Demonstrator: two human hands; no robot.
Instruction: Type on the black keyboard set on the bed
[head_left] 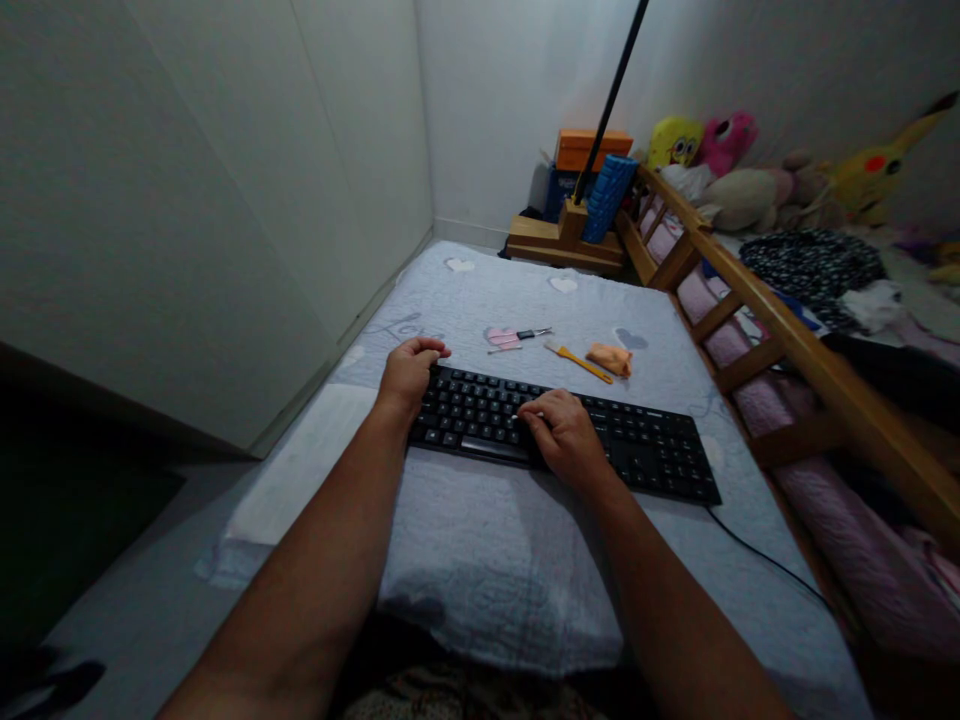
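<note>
A black keyboard (487,407) lies across the quilted, heart-patterned cover (480,540) in front of me. My left hand (409,378) is closed around its upper left corner, fingers curled together at the edge. Over the middle keys, my right hand (561,428) pinches a thin cotton swab (516,417), whose white tip points left toward the keys. Beyond the keyboard lie another cotton swab (505,349), a small tool with a dark handle and metal tip (534,333), a yellow-handled brush (586,364) and a folded orange cloth (610,359).
The keyboard's cable (772,552) trails off to the lower right. A wooden bed rail (795,335) runs along the right side, with plush toys (750,195) behind it. A pale cabinet wall (247,200) stands at left. Boxes (592,150) and a wooden stand (551,235) are at the back.
</note>
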